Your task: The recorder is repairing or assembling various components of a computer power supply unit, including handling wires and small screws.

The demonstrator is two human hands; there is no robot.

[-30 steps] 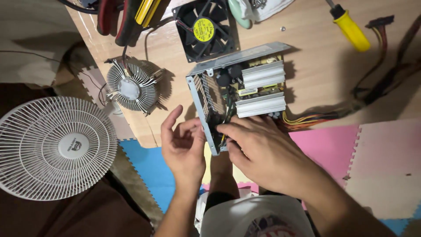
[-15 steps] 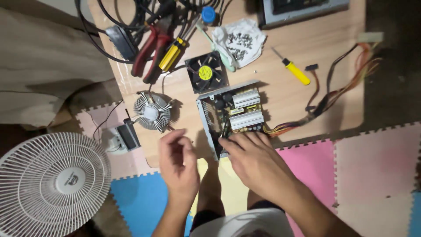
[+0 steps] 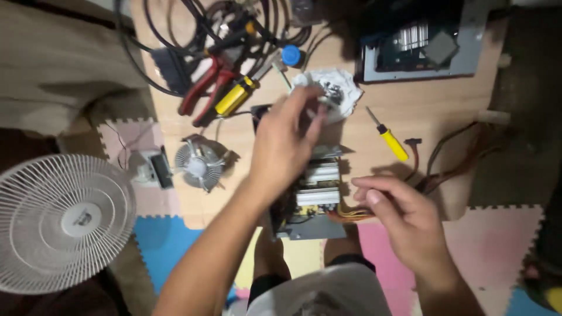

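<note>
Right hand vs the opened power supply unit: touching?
Apart. The head view shows the right hand raised to the side of the power supply unit, fingertips curled together, with bare wood and orange wires visible between them.

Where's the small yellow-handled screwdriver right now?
Head view, right of centre: the yellow-handled screwdriver lies on the wooden board, beyond the right hand, beside the white cloth.

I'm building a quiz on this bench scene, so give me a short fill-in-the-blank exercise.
1. The left hand reaches toward the crumpled white ____ holding screws.
2. The lone screwdriver beside the right hand has a ____ handle.
3. The white fan stands at the picture's ____ edge.

Missing words: paper; yellow; left
</note>
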